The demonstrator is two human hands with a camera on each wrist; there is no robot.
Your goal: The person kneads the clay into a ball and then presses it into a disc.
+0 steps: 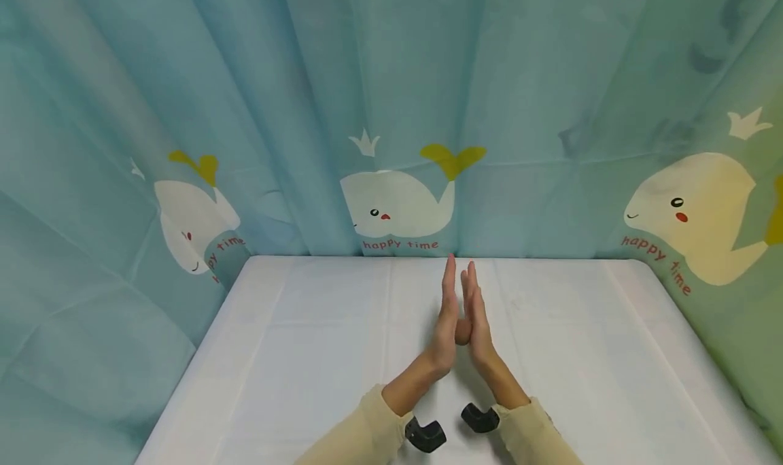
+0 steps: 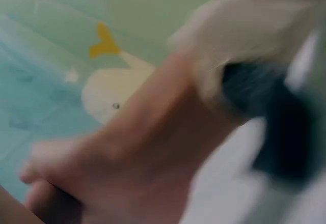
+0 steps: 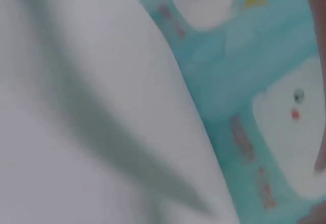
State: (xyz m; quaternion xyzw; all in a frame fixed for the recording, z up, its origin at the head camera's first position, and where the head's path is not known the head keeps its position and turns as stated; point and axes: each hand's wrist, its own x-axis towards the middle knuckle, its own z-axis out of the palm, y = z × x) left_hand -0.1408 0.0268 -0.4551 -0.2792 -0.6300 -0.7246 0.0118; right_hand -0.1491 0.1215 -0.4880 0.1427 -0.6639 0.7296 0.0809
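Head view places a small brown ball between the left grip and the right grip, level with the palms, over the white surface; whether it rests on that surface I cannot tell. Both have straight fingers pointing toward the far edge, palms facing, the ball sandwiched between them and no finger curled round it. By my judgement it is light and fairly soft, perhaps clay-like, so a hard squeeze could flatten it; it seems unlikely to slip if both palms bear evenly on opposite sides, the best place to take hold. As for looks, it is roundish and plain, an even brown with a dull finish, partly hidden by the palms; the wrist views are too blurred to add detail.
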